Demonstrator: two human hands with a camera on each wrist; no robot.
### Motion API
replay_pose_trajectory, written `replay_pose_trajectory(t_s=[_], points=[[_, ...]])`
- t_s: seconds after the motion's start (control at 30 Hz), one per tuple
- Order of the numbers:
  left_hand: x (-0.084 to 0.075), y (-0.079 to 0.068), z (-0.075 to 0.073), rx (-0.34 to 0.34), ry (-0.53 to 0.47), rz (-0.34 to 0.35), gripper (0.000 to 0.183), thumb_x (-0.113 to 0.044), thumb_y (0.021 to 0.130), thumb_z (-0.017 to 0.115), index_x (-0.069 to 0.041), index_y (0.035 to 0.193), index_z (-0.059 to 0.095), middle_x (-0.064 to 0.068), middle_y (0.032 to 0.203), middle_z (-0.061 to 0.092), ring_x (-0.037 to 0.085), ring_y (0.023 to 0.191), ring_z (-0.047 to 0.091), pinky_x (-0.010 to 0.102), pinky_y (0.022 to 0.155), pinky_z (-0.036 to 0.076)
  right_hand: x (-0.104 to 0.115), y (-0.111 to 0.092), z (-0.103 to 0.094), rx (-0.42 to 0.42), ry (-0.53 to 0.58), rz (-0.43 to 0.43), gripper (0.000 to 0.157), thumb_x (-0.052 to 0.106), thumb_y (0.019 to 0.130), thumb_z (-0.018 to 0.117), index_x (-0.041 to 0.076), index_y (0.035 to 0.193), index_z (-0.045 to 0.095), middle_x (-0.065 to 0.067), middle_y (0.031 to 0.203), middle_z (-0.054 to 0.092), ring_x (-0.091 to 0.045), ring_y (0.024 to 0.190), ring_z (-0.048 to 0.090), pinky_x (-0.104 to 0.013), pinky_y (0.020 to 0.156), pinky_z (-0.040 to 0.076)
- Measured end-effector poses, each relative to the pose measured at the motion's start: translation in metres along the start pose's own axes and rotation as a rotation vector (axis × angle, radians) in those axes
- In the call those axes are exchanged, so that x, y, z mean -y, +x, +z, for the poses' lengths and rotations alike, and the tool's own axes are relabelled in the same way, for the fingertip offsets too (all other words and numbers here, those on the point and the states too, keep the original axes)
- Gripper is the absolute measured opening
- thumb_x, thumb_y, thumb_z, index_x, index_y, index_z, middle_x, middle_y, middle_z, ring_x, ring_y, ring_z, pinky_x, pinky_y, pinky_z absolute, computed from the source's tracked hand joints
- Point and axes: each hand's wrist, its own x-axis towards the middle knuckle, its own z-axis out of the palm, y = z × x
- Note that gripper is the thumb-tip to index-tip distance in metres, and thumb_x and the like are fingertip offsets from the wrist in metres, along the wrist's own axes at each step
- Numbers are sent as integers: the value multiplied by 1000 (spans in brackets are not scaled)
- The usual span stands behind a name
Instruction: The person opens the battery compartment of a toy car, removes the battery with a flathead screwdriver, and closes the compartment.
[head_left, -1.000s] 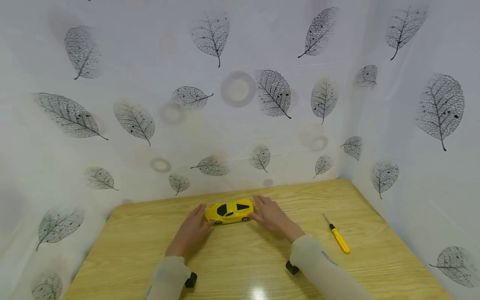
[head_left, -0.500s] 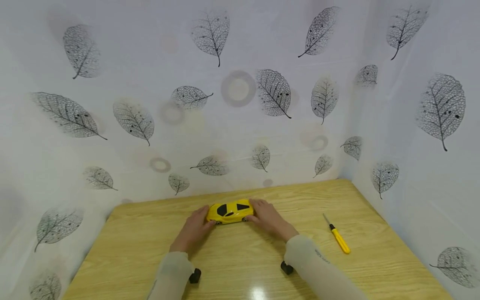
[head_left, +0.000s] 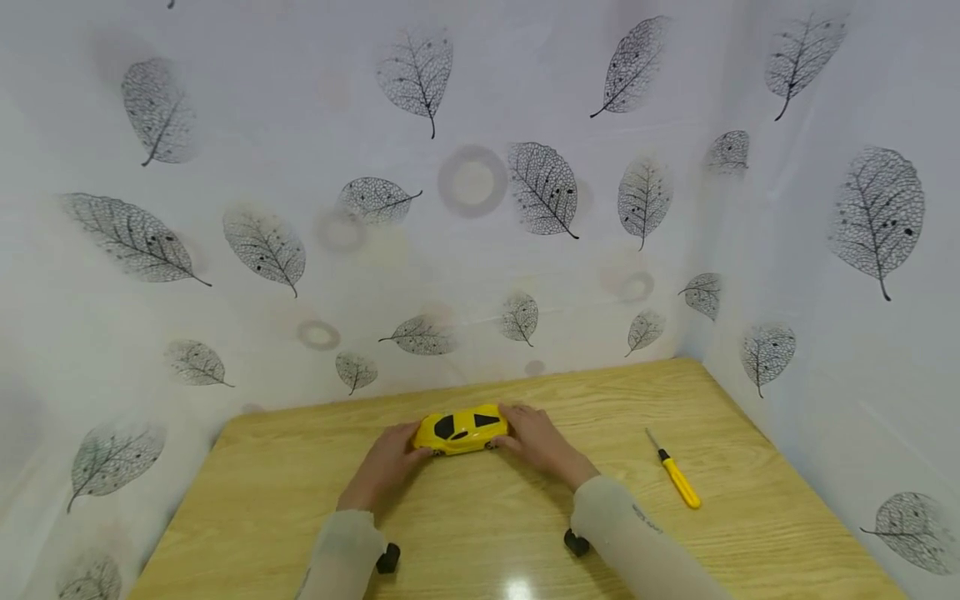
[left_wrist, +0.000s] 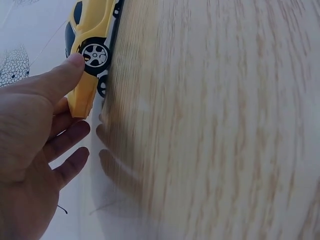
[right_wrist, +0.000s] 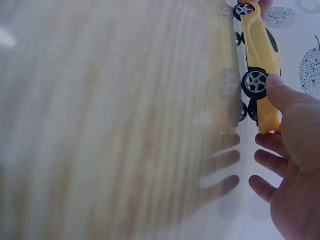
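A yellow toy car (head_left: 461, 430) with black windows is held between both hands near the back of the wooden table. My left hand (head_left: 386, 463) grips its left end; in the left wrist view the thumb (left_wrist: 67, 75) presses beside a wheel and the fingers reach behind the bumper. At the opposite end my right hand (head_left: 543, 446) does the same, its thumb (right_wrist: 282, 92) on the side by the other wheel. Seen from the right wrist, the toy car (right_wrist: 260, 47) is close over the tabletop, a narrow gap showing between wheels and reflection.
To the right lies a screwdriver (head_left: 678, 479) with a yellow handle, its tip pointing away. White cloth (head_left: 465, 275) printed with dark leaves hangs behind the table (head_left: 480, 517) and along its sides.
Both hands have closed in on the ends of the toy car, the right one moving left onto it. The car now sits slightly differently in the hands' grip; the screwdriver stays put.
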Motion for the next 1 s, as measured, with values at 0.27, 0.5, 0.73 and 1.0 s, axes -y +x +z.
replay_pose_trajectory(t_s=[0.27, 0.5, 0.73, 1.0], points=[[1, -1, -3, 14, -6, 17, 56, -22, 93, 79, 3, 139, 62, 21, 136, 64, 40, 129, 56, 55, 110, 40, 2, -7, -4, 6, 19, -27, 64, 39, 101, 67, -2, 148, 51, -21, 142, 59, -40, 134, 51, -62, 111, 34], [0, -3, -5, 22, -9, 8, 59, -22, 89, 82, 7, 137, 62, 22, 134, 65, 41, 127, 58, 54, 108, 42, 4, -13, -5, -9, 8, -55, 63, 37, 100, 70, -4, 145, 55, -22, 138, 62, -40, 128, 57, -63, 105, 39], [-1, -6, -4, 18, -60, 27, 58, -20, 86, 85, 8, 132, 65, 24, 127, 68, 38, 119, 63, 53, 103, 47, 4, -17, -4, -25, -11, -72, 63, 37, 98, 71, -4, 144, 56, -21, 137, 63, -38, 126, 59, -59, 99, 42], [-3, -13, -5, 20, -81, 23, 58, -20, 82, 88, 6, 130, 67, 22, 126, 69, 35, 115, 66, 50, 99, 50, 5, -21, -6, -5, -16, -55, 64, 39, 96, 74, -3, 142, 58, -20, 135, 65, -38, 124, 60, -59, 100, 43]])
